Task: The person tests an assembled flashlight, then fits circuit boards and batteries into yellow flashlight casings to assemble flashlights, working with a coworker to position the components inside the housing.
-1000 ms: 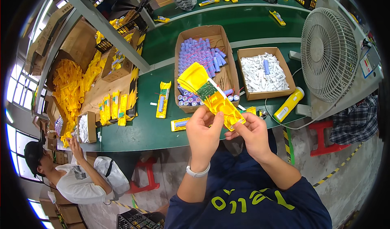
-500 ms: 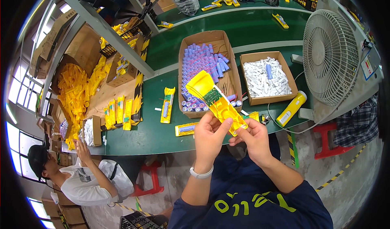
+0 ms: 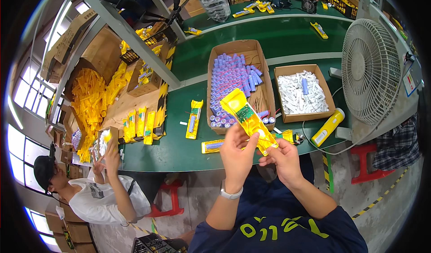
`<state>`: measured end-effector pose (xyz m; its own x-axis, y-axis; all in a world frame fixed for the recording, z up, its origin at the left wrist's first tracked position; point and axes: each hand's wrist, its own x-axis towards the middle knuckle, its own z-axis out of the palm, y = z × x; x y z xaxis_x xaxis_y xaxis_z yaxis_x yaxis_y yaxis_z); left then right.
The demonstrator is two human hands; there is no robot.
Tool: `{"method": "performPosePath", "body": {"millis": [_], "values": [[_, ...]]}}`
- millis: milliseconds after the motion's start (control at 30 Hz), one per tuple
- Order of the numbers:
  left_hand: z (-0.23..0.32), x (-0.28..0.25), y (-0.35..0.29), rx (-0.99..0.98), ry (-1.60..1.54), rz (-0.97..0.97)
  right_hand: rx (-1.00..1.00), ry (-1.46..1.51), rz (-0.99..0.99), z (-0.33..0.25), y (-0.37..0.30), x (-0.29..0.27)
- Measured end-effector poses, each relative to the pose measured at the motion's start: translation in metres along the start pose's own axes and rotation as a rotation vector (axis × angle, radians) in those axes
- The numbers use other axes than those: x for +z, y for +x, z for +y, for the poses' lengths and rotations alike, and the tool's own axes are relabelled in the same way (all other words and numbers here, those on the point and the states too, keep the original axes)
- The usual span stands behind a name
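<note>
Green worktable (image 3: 173, 153) over grey floor (image 3: 354, 194), left fingers (image 3: 251, 143) and right fingers (image 3: 275, 152) tight on yellow casing (image 3: 256, 126).

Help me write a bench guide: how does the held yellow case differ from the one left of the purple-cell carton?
The held case is raised off the green table; the lying case rests on it. The lying case shows a purple cell; the held case, none. Both are yellow and show a green board.

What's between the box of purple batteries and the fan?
The head view shows a cardboard box of small white parts, with a purple battery on top.
</note>
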<state>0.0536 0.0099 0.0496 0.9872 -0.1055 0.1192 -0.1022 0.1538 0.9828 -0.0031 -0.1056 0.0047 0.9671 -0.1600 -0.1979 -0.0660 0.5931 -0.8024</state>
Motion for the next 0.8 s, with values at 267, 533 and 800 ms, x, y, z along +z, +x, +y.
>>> {"method": "performPosePath", "body": {"millis": [267, 533, 800], "values": [[-0.017, -0.005, 0.003, 0.522, 0.417, 0.2, 0.006, 0.005, -0.011, 0.002, 0.001, 0.004], [-0.011, -0.003, 0.006, 0.299, 0.158, 0.227, 0.041, 0.022, -0.036, 0.004, 0.002, -0.001], [0.002, -0.014, 0.013, 0.208, 0.297, 0.093, 0.0, 0.006, -0.011, 0.004, 0.004, 0.0]]}}
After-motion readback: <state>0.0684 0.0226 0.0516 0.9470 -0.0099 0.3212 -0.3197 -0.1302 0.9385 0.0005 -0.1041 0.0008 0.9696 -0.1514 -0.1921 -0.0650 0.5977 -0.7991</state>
